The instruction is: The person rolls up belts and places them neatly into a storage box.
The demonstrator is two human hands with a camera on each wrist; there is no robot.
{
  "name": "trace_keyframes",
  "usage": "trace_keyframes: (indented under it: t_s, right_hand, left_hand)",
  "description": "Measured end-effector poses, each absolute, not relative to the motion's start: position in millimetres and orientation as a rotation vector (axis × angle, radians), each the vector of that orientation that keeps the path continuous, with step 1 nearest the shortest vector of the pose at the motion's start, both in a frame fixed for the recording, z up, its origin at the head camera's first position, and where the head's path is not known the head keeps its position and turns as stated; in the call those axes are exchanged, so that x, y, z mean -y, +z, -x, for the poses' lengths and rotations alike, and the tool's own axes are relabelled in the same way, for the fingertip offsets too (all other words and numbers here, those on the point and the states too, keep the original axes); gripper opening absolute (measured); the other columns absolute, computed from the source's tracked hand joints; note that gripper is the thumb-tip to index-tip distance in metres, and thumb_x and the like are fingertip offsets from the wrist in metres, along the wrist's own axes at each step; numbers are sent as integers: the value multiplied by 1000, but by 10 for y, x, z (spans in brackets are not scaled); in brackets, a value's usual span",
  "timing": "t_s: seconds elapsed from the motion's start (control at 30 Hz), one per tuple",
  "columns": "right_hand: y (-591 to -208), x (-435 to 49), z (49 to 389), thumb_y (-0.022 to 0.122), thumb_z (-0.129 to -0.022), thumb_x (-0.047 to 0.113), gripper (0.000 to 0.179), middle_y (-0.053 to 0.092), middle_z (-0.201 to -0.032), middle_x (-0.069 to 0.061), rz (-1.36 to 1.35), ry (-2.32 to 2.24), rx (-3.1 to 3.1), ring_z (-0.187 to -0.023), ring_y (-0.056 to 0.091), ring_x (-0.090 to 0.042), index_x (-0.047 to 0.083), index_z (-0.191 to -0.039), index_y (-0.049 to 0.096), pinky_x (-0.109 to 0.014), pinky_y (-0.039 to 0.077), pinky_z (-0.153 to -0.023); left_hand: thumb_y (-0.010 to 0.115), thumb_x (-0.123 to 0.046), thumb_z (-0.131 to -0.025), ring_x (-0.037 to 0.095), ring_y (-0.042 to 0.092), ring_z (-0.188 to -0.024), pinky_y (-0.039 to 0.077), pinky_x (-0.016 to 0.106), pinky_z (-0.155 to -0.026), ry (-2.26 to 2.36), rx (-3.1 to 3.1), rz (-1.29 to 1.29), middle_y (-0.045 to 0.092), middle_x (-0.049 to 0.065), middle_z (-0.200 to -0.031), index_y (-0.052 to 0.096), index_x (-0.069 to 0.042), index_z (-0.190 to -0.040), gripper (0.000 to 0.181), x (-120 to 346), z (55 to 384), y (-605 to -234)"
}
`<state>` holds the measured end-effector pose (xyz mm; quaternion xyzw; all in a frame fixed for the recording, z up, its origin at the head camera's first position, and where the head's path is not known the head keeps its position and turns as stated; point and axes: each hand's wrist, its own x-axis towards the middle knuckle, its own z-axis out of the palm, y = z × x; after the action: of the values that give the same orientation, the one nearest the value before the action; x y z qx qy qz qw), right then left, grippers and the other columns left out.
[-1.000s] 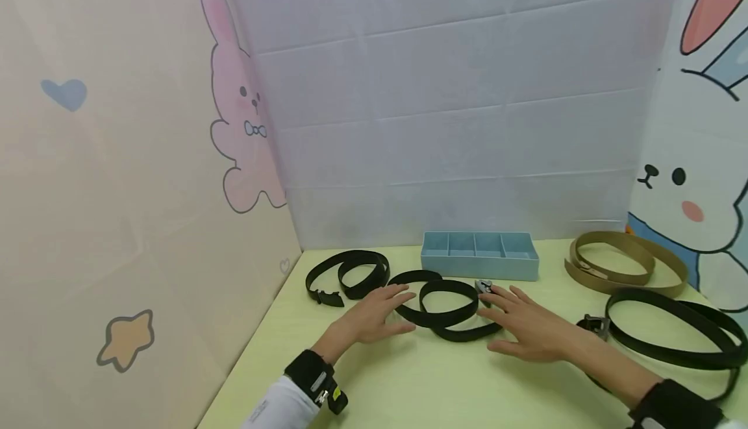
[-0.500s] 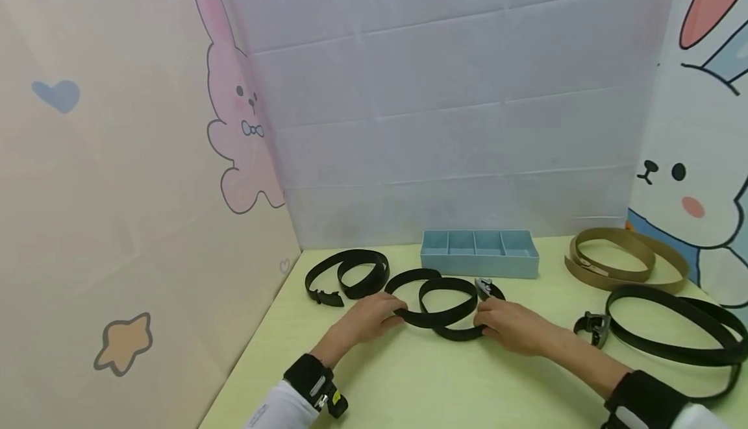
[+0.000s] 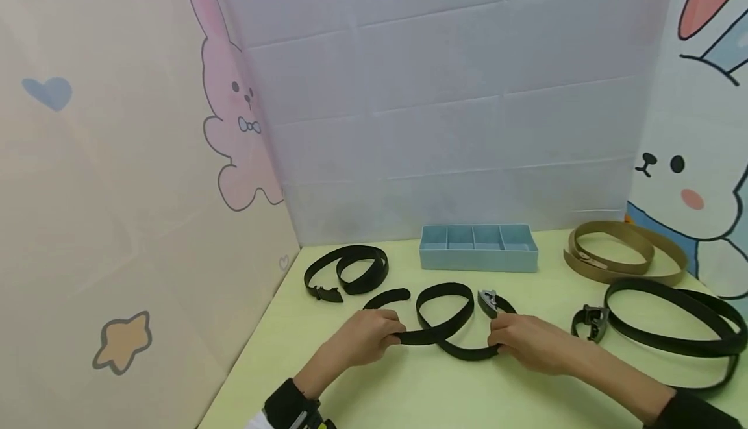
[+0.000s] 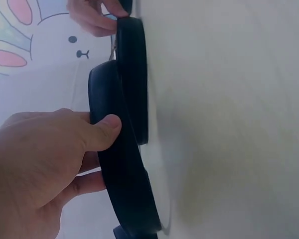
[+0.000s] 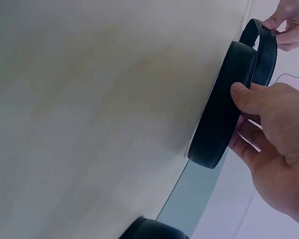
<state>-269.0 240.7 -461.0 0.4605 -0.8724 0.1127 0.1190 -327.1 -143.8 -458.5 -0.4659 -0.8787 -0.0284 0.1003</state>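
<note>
A black belt [image 3: 445, 331] stands on edge in loose loops on the pale yellow table, its silver buckle [image 3: 488, 300] at the right end. My left hand [image 3: 369, 337] pinches the strap on its left side; in the left wrist view the thumb [image 4: 109, 128] lies on the near face with fingers behind. On the right, my right hand [image 3: 528, 343] pinches the same belt just below the buckle. The right wrist view shows that thumb [image 5: 245, 97] pressed on the strap [image 5: 222, 112], fingers behind it.
Behind the belt stands a light blue divided box [image 3: 479, 259]. Another coiled black belt [image 3: 365, 280] lies at the back left. A tan belt [image 3: 628, 267] sits at the back right, with a further black belt [image 3: 672, 344] in front of it. Printed cloth walls [image 3: 456, 91] enclose the table.
Both hands came down from open above the belt, took hold of its two sides, and drew it toward me. The other belts and the box stay in place.
</note>
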Motion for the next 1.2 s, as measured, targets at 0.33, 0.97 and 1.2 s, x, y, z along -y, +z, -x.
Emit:
trace_keyframes:
  t_s: [0.33, 0.97, 1.2]
  right_hand:
    - [-4619, -2618, 2470, 91, -88, -1, 27, 71, -97, 9, -1401, 357, 2525, -88, 65, 0, 20, -104, 85, -20, 57, -70]
    - [-4677, -2450, 2508, 92, -88, 1, 26, 72, -97, 8, -1498, 368, 2403, -88, 63, 2, 21, -103, 85, -15, 54, -72]
    - [-4667, -2473, 2510, 92, -88, 0, 27, 71, -97, 9, -1483, 382, 2408, -88, 62, 3, 21, -104, 85, -13, 53, -72]
  left_hand:
    - [90, -8, -95, 2, 72, -83, 57, 16, -73, -196, 2527, 1318, 80, -7, -96, 89, -16, -106, 13, 1643, 3150, -4562]
    - [84, -18, -104, 1, 74, -90, 49, 7, -77, -107, 2440, 1550, 81, -7, -100, 89, -20, -111, 9, 345, 3184, -4536]
    - [84, -29, -105, -4, 72, -87, 43, 2, -76, -156, 2403, 1638, 82, -9, -101, 88, -21, -112, 12, 277, 3185, -4675]
